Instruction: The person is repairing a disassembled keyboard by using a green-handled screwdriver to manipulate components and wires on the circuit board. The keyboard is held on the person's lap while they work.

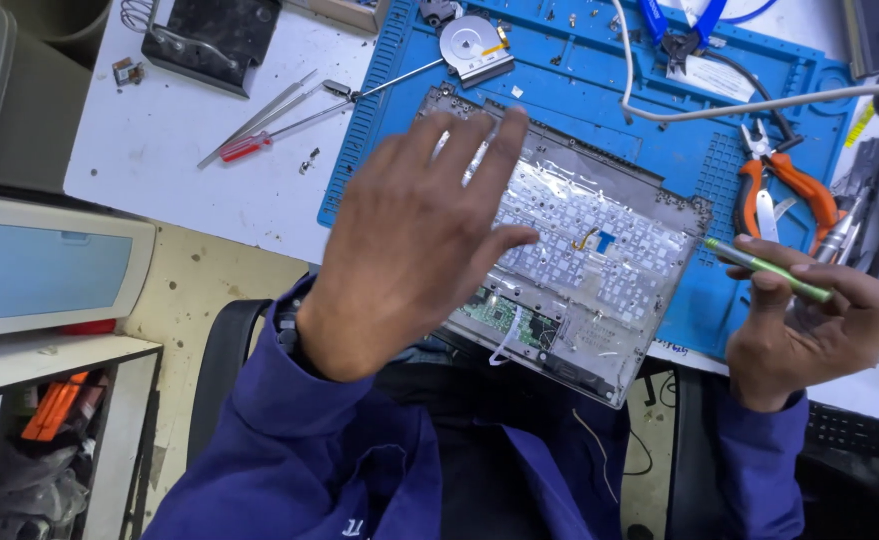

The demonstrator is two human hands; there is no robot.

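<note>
While my left hand (415, 235) is hovering flat over the upturned laptop keyboard panel (600, 270), fingers spread and gripping nothing, my right hand (810, 320) is pinching a slim green screwdriver (768, 268) between thumb and fingertips, off to the right of the panel. The panel is lying underside up, partly on the blue work mat (560, 90) and partly hanging over the near table edge toward my lap, with a small green circuit board (505, 315) showing at its near side and a thin ribbon cable with a blue tab (600, 240) in the middle.

I am judging that the work in hand is on the panel's underside with the screwdriver. To do it well, I am thinking the open palm should be pressing down on the far left part of the panel, steadying the overhanging piece so it is not tipping off the edge, while staying off the ribbon cable. The tip should be coming in upright onto a screw, not at a slant, or it risks slipping onto the circuit board.

1 pair of orange-handled pliers (785, 185) is lying on the mat just beyond my right hand, a round fan (472, 45) is sitting at the mat's far edge, and a red-handled screwdriver (285, 135) with tweezers (260, 118) is resting on the white table to the left.
</note>
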